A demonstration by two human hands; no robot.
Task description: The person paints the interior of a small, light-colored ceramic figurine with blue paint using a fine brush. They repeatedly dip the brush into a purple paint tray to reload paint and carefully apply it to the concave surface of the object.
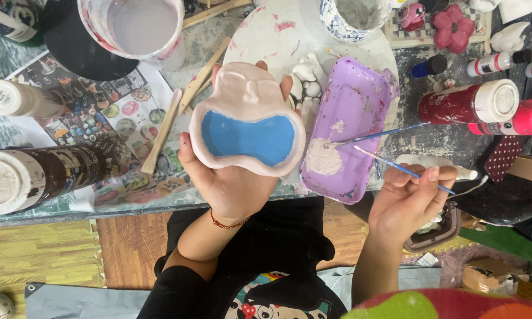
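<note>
1. My left hand (230,177) cups a pale clay dish (247,121) from underneath, fingers curled up round its far edge, holding it level above the table's near edge.
2. The dish has a curvy outline and a lumpy moulded top; its hollow is painted bright blue, the rim bare and pinkish.
3. My right hand (411,198) pinches a thin blue-handled brush (403,169), fingers closed on the handle, the tip pointing left toward the purple tray (352,100).
4. The brush tip hangs just beside the tray's near end, where a blob of pale pink paint (322,158) sits.
5. A second brush (384,134) rests across the tray's right rim, its bristles in that same blob.
6. Right of the tray lie a red paint bottle (467,103) and a pink one (523,118), both on their sides.
7. Left of the dish, wooden sticks (165,130) lie over a printed sheet, and a brown bottle (38,177) lies further left.
8. A cup of cloudy water (139,29) stands at the top.
</note>
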